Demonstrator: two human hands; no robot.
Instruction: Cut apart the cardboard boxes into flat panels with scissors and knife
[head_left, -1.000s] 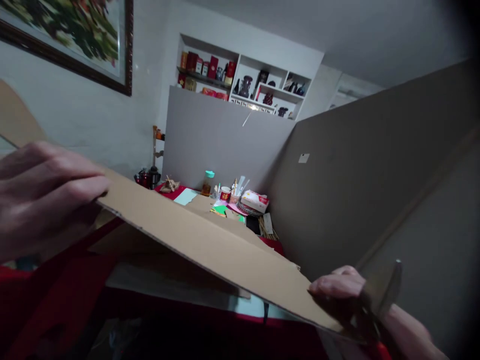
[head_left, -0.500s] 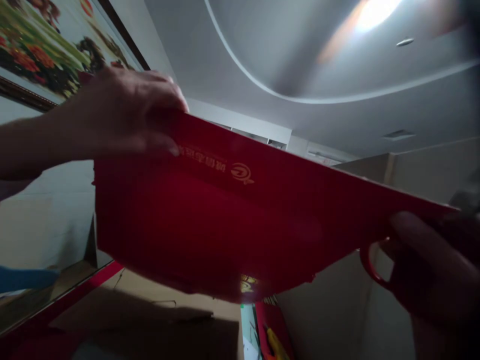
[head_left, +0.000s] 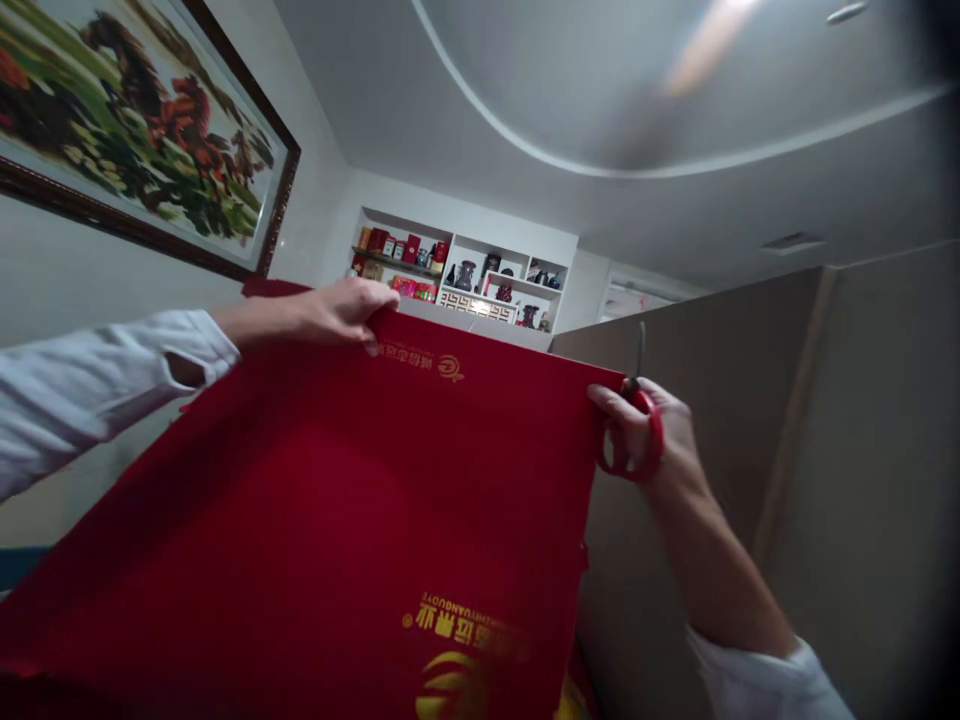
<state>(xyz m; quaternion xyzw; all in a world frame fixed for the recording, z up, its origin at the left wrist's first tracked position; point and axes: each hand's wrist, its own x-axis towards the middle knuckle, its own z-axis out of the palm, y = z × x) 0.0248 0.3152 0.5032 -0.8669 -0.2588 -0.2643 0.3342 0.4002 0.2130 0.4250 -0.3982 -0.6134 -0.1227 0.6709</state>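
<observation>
A large sheet of red cardboard (head_left: pixel 360 480) with gold lettering, printed upside down from here, spreads in front of me. My left hand (head_left: pixel 326 312) is closed over its upper edge, the thumb on the near face. At the upper right corner, my right hand (head_left: pixel 673 435) pinches the cardboard. Red-handled scissors (head_left: pixel 654 448) hang on that same hand, their dark blades pointing up past the corner. The lower part of the sheet runs out of view.
A framed picture of horses (head_left: pixel 187 130) hangs on the left wall. Beyond the cardboard stands a white shelf unit (head_left: pixel 454 245) with jars and boxes. A tall brown panel (head_left: pixel 697 350) rises on the right. Something blue (head_left: pixel 19 567) shows at the lower left.
The cardboard now hangs farther away and shows more of its face, with the larger gold print in view. Both hands are farther from me, and the shelves have come into view.
</observation>
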